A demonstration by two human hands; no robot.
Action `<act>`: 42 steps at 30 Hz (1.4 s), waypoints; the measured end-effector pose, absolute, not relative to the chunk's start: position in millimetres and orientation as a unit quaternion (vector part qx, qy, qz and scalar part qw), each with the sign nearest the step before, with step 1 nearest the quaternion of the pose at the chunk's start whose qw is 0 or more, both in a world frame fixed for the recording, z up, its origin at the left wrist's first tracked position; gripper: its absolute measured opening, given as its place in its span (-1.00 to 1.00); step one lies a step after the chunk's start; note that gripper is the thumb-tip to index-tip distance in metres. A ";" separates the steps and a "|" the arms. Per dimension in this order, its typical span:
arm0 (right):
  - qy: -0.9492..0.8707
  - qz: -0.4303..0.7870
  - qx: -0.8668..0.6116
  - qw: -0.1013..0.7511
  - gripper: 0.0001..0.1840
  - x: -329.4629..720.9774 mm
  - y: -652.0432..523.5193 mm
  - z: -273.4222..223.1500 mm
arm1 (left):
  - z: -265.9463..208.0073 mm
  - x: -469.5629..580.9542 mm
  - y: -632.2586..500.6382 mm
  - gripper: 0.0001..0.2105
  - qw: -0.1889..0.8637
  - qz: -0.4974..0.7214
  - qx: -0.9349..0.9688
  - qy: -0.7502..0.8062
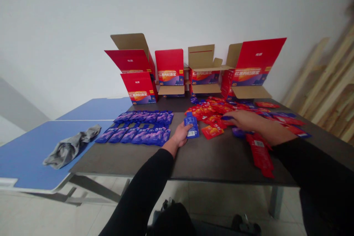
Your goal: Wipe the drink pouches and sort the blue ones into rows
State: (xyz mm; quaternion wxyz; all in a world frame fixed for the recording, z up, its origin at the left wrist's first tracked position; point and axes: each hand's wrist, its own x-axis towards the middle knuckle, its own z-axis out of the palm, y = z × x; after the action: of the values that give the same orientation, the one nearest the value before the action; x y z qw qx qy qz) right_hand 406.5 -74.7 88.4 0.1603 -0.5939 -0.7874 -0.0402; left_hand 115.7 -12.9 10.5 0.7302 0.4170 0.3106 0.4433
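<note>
In the head view my left hand (181, 134) is closed round a blue pouch (191, 127), its printed back with a barcode facing up. My right hand (241, 120), slightly blurred, reaches over a mixed heap of red pouches (215, 106). Between its fingertips shows the narrow edge of another blue pouch (227, 118). A single red pouch (212, 131) lies flat between the hands. Left of my left hand, blue pouches (143, 135) overlap in two rows. Under my right wrist, more red pouches (259, 153) lie near the table's front edge.
Red cartons (142, 88) with raised flaps stand along the back of the dark table (204, 162). A grey cloth (70, 148) rests on the blue table (24, 147) at left. Wooden slats (326, 81) lean at the right wall.
</note>
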 end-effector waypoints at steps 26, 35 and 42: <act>-0.331 0.359 -0.543 0.683 -0.64 229.5 -35.9 14.3 | 14.6 111.8 -6.7 -0.67 0.689 0.534 0.346 0.347; -0.396 0.435 -0.490 0.643 -0.58 223.3 -45.8 14.2 | 18.0 106.8 -2.4 -0.78 0.633 0.627 0.326 0.316; -0.347 0.421 -0.491 0.679 -0.60 218.3 -38.3 4.8 | 29.8 98.5 -13.8 -0.58 0.786 0.484 0.315 0.219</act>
State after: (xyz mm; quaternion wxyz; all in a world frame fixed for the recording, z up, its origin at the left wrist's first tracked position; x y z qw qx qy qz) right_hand 218.3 -38.3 4.8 0.6794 -0.4905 -0.3468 0.4214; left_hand 98.5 -13.8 29.8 0.7861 0.3151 0.2192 0.4845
